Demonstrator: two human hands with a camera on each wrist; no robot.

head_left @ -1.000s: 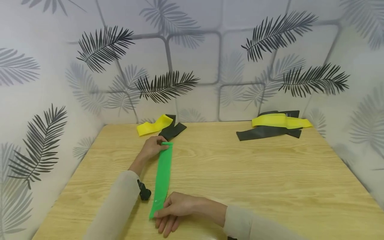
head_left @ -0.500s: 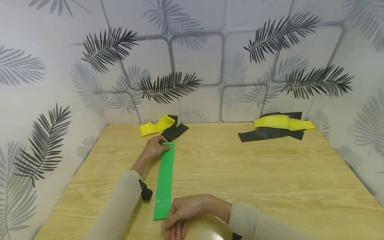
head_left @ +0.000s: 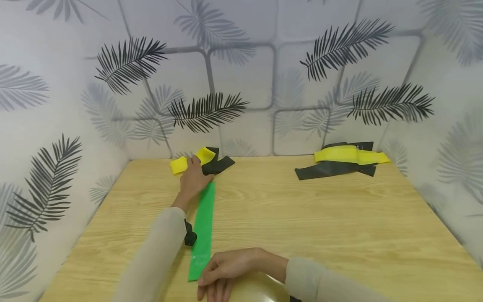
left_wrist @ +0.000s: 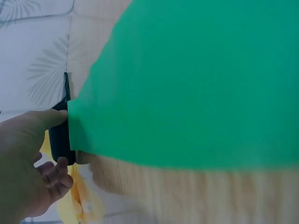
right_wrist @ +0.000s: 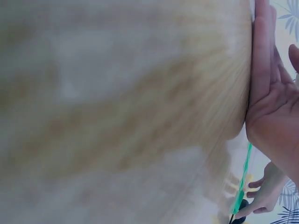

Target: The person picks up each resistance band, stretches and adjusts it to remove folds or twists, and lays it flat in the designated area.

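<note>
A flat green resistance band [head_left: 203, 230] lies lengthwise on the table, with pale print near its close end. At its far end my left hand [head_left: 193, 178] reaches over a yellow band [head_left: 178, 165], thumb spread toward a black band [head_left: 219, 165]. In the left wrist view, thumb and fingers lie around the black band [left_wrist: 62, 137], just beyond the green band's edge [left_wrist: 81, 126]. My right hand [head_left: 226, 268] rests on the table beside the green band's near end, holding nothing. Its fingers [right_wrist: 261, 56] look straight in the right wrist view.
At the back right, another yellow band [head_left: 341, 154] lies over black bands [head_left: 320, 170]. The wooden table [head_left: 302, 218] meets a leaf-patterned wall [head_left: 245, 134] at the back and sides.
My left hand has let go of the green band's far end and moved farther back over the yellow and black bands. My right hand has released the near end, which now lies flat.
</note>
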